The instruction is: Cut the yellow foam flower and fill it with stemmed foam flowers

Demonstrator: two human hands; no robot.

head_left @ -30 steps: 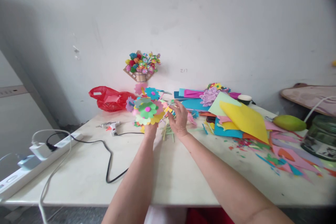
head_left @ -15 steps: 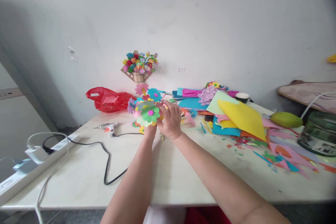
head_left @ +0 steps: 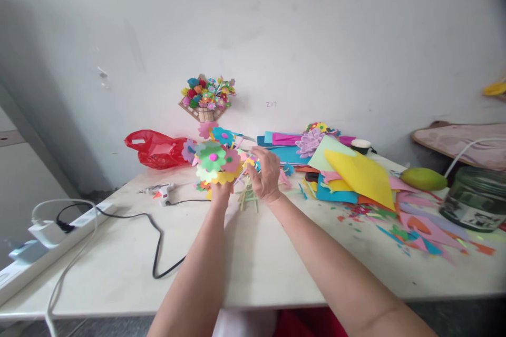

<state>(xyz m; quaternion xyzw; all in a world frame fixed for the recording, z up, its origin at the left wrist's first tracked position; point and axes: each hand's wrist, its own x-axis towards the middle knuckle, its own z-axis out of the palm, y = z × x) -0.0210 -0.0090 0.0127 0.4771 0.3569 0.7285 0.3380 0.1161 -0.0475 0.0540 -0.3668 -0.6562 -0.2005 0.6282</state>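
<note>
My left hand (head_left: 222, 189) is closed around the base of a bunch of craft flowers (head_left: 212, 158), held up above the table. Its fingers are mostly hidden under the blooms. A large green flower with a pink centre faces me, with pink, yellow, blue and purple ones around it. Just right of the bunch is my right hand (head_left: 266, 174), thumb and fingers apart. A small yellow flower (head_left: 249, 162) shows by its thumb; I see no grip on it. Between and behind the hands, pale green strips (head_left: 248, 197) lie on the table.
A glue gun (head_left: 164, 194) with a black cord lies left, near a red plastic bag (head_left: 158, 150) and a power strip (head_left: 85, 221). Coloured sheets (head_left: 359, 176), scraps and a glass jar (head_left: 474, 200) are on the right. A flower basket (head_left: 206, 100) hangs on the wall.
My right hand has drawn away to the right from the large green flower, opening a gap. The bunch has shifted slightly left and tilted, and more green strips show.
</note>
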